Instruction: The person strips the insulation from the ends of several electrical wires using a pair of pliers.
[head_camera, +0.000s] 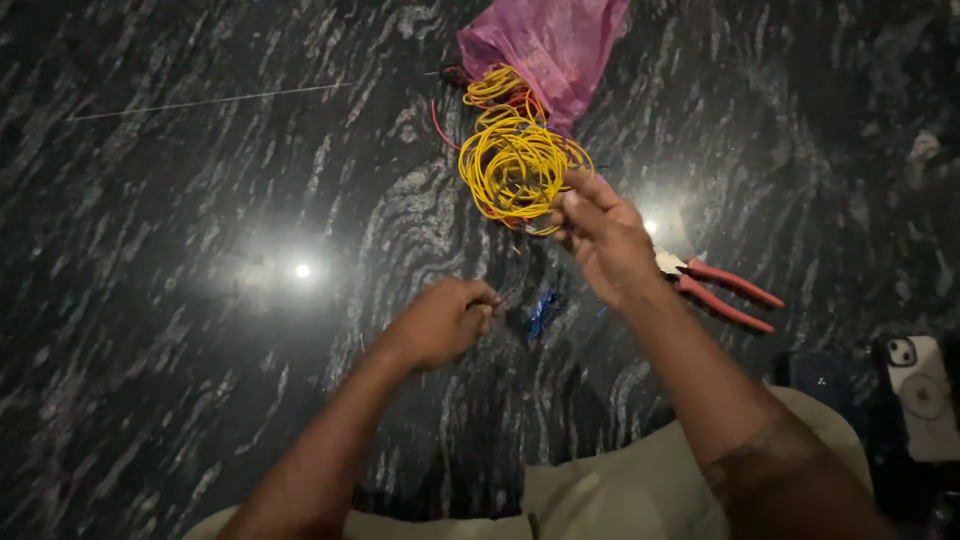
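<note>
Pinching yellow wire coil (515, 165) | right hand (600, 240) | loose, tangled loops

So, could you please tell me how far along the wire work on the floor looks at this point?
Early, by the look of it. Done: the yellow wire coil is out of the pink bag. In hand: the right hand pinches a dark strand beside the coil, and the left hand holds its other end. Left: the coil remains wound, the red-handled pliers lie untouched, and blue scraps lie between the hands.

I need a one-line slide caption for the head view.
Right hand pinches yellow wire coil; left hand holds a thin wire; pliers on dark floor.
</note>
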